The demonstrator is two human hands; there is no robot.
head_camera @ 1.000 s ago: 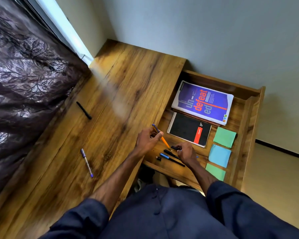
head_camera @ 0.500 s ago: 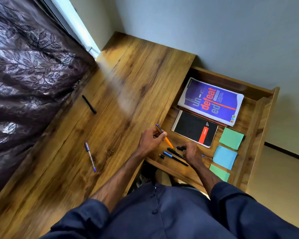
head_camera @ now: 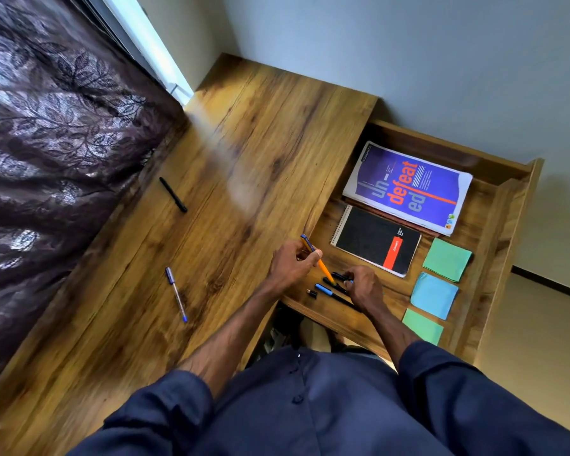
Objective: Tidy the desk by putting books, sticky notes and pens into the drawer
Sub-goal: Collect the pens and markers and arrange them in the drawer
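A wooden surface (head_camera: 244, 179) runs beside a dark, leaf-patterned curtain (head_camera: 53, 133) and a grey-blue wall, with an open wooden drawer (head_camera: 494, 225) pulled out at its right side. Two pens lie out on the surface, well apart: a black pen (head_camera: 173, 194) near the curtain and a clear pen with a purple cap (head_camera: 176, 293) closer to the person.

Inside the drawer, a purple book (head_camera: 408, 187) with orange lettering lies at the far end, and a black spiral notebook (head_camera: 375, 240) with a red stripe lies just beside it, nearer the person. Along the drawer's right side sit three sticky-note pads in a row: a green pad (head_camera: 446, 259), a blue pad (head_camera: 434, 295) and another green pad (head_camera: 423, 329) nearest the front.

The left hand (head_camera: 292, 263) hovers at the drawer's left edge, its fingers clamped on an orange pen (head_camera: 316, 260) with a blue end, tilted so its lower tip points down into the drawer. The right hand (head_camera: 364, 286) rests on the drawer floor, its fingers curled over a small group of black pens (head_camera: 339, 278); whether they grip any of them I cannot tell. A blue-capped pen (head_camera: 324, 288) and a small loose cap (head_camera: 311, 293) lie just left of that hand. Dark blue sleeves cover both forearms partway.
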